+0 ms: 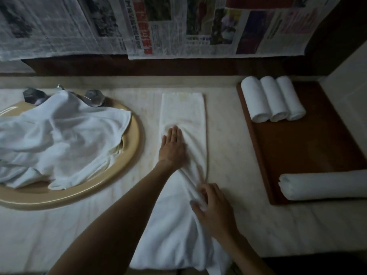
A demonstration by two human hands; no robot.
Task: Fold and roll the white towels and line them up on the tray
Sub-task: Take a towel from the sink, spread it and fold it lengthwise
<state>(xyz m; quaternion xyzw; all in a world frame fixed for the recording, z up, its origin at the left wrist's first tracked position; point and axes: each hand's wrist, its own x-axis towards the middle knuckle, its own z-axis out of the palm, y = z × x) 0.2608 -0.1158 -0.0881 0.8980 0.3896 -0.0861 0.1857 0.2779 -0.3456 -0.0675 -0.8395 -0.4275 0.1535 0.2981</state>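
A: Start nearest you. What is at six o'clock?

B: The white towel [184, 155] being worked, folded into a long strip that runs from the near counter edge up toward twelve o'clock. The right hand [213, 209] sits on its near part, fingers curled and bunching a ridge of cloth, though that hand is blurred. A little farther up, the left hand [172, 146] lies flat on the strip, fingers straight and together, pressing it down.

A: So how far along is the job?

B: I'd judge partway. This strip is folded lengthwise but not yet rolled. At three o'clock a wooden tray [309, 151] holds a larger roll [325, 186] lying crosswise at its near end, and three small rolls [273, 99] at its far end, side by side and touching. At nine o'clock a heap of loose towels [57, 135] fills the basin [137, 139], so plenty is left.

A: And the materials?

B: Soft terry cloth, creased where the hands gather it, smooth and flat at its far end. The rolls are tight cylinders. The tray is dark, rectangular, smooth wood; the counter [228, 135] looks like pale stone; the basin is a beige oval with a glossy rim, and faceted metal tap handles [93, 98] poke out behind the heap. Farthest, at twelve, newspaper sheets [158, 26] cover the wall.
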